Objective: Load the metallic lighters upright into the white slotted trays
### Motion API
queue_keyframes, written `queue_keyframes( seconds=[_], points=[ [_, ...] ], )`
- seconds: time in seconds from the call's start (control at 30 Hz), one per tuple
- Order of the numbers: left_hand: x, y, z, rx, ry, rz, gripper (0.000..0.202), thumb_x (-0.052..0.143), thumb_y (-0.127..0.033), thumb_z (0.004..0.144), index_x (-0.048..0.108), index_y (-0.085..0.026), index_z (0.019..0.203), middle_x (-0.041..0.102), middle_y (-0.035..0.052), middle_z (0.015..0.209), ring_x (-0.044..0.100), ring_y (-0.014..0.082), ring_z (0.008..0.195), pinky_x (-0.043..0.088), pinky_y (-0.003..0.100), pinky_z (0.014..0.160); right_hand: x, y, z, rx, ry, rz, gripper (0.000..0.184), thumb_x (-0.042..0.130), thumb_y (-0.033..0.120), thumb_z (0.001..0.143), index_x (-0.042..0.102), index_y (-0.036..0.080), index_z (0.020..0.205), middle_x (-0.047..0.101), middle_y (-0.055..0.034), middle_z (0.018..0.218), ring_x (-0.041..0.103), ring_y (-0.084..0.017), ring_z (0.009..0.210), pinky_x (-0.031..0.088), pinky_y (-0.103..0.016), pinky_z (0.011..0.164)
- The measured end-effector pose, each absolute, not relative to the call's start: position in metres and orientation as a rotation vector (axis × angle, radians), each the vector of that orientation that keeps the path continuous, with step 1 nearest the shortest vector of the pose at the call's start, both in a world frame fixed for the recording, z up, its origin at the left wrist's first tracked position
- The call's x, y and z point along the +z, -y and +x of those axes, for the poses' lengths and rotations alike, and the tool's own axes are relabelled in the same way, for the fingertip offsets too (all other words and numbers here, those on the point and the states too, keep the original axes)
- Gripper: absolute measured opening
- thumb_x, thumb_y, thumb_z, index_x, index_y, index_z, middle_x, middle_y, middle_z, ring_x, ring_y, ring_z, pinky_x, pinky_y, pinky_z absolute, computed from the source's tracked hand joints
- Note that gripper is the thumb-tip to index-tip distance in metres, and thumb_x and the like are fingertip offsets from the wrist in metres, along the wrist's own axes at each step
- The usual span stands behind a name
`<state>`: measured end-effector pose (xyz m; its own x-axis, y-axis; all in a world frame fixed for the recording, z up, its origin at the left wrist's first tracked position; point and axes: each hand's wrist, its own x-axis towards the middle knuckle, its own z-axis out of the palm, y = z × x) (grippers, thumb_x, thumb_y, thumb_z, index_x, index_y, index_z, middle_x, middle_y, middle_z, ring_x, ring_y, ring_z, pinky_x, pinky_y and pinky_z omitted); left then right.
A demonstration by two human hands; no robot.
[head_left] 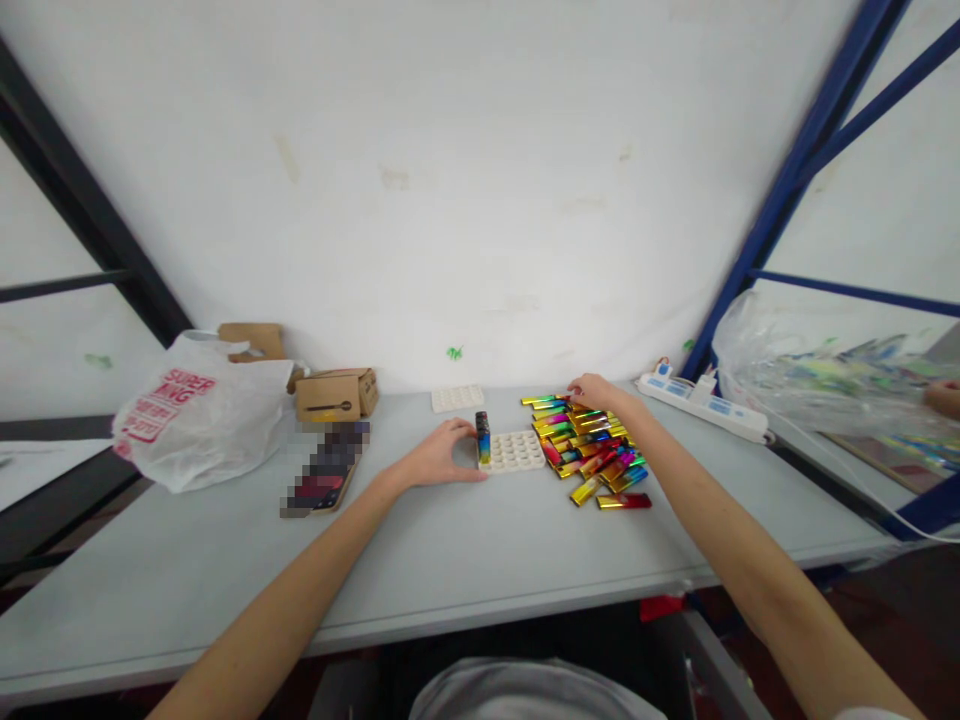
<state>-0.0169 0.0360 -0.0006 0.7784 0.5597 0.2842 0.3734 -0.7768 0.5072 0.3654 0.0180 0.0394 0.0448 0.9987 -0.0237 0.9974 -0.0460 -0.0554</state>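
A white tray (517, 452) with rows of round pockets lies on the table in front of me. A few lighters (484, 440) with black tops and blue-and-yellow bodies stand upright in its left end. My left hand (439, 455) curves around that end, thumb at the near edge and fingers beside the standing lighters. To the right of the tray spreads a heap of shiny lighters (592, 440) in gold, red, green and blue. My right hand (598, 392) is at the heap's far side, its fingertips pinched on a lighter (546, 401) and partly hidden.
A second white tray (457, 398) lies by the wall. On the left are a phone (326, 480), a cardboard box (336, 396) and a white plastic bag (202, 410). A power strip (705, 405) lies at the right. Another person's hand (943, 398) shows beyond the blue frame (780, 200).
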Motion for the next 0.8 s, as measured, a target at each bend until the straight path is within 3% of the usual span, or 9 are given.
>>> queue_keyframes(
  seconds=[0.3, 0.43, 0.57, 0.67, 0.8],
  points=[
    [-0.001, -0.036, -0.017, 0.586, -0.711, 2.554, 0.068, 0.088, -0.056, 0.065, 0.071, -0.017, 0.118, 0.065, 0.0141, 0.131, 0.063, 0.0356, 0.121, 0.048, 0.043, 0.111, 0.042, -0.028, 0.370, 0.160, 2.157, -2.309, 0.026, 0.070, 0.021, 0.088, 0.081, 0.014, 0.111, 0.079, -0.0122, 0.113, 0.075, -0.021, 0.098, 0.052, -0.021, 0.079],
    [-0.001, -0.036, -0.017, 0.589, -0.706, 2.568, 0.067, 0.088, -0.056, 0.066, 0.071, -0.018, 0.118, 0.066, 0.0136, 0.131, 0.063, 0.0355, 0.121, 0.049, 0.043, 0.111, 0.043, -0.028, 0.367, 0.138, 2.149, -2.253, 0.024, 0.073, 0.022, 0.086, 0.080, 0.014, 0.108, 0.080, -0.0122, 0.110, 0.075, -0.022, 0.098, 0.053, -0.022, 0.082],
    [-0.002, -0.037, -0.017, 0.604, -0.694, 2.557, 0.067, 0.088, -0.057, 0.065, 0.071, -0.019, 0.117, 0.066, 0.0129, 0.130, 0.063, 0.0364, 0.122, 0.049, 0.045, 0.111, 0.044, -0.019, 0.357, 0.075, 2.061, -2.104, 0.029, 0.059, 0.029, 0.098, 0.076, 0.011, 0.113, 0.079, -0.0149, 0.113, 0.074, -0.022, 0.100, 0.052, -0.025, 0.090],
    [-0.003, -0.037, -0.018, 0.615, -0.686, 2.545, 0.068, 0.089, -0.057, 0.064, 0.071, -0.020, 0.118, 0.066, 0.0126, 0.130, 0.063, 0.0361, 0.121, 0.049, 0.046, 0.111, 0.047, -0.007, 0.341, 0.185, 1.852, -1.802, 0.035, 0.048, 0.036, 0.104, 0.068, 0.015, 0.123, 0.079, -0.0082, 0.092, 0.072, -0.017, 0.075, 0.053, -0.025, 0.077],
    [-0.003, -0.036, -0.018, 0.618, -0.698, 2.545, 0.068, 0.089, -0.057, 0.065, 0.071, -0.020, 0.119, 0.066, 0.0126, 0.130, 0.062, 0.0365, 0.122, 0.049, 0.046, 0.111, 0.054, 0.013, 0.308, 0.311, 1.654, -1.418, 0.045, 0.058, 0.056, 0.097, 0.070, 0.018, 0.118, 0.066, 0.0008, 0.068, 0.057, -0.015, 0.059, 0.046, -0.025, 0.061]
  ],
)
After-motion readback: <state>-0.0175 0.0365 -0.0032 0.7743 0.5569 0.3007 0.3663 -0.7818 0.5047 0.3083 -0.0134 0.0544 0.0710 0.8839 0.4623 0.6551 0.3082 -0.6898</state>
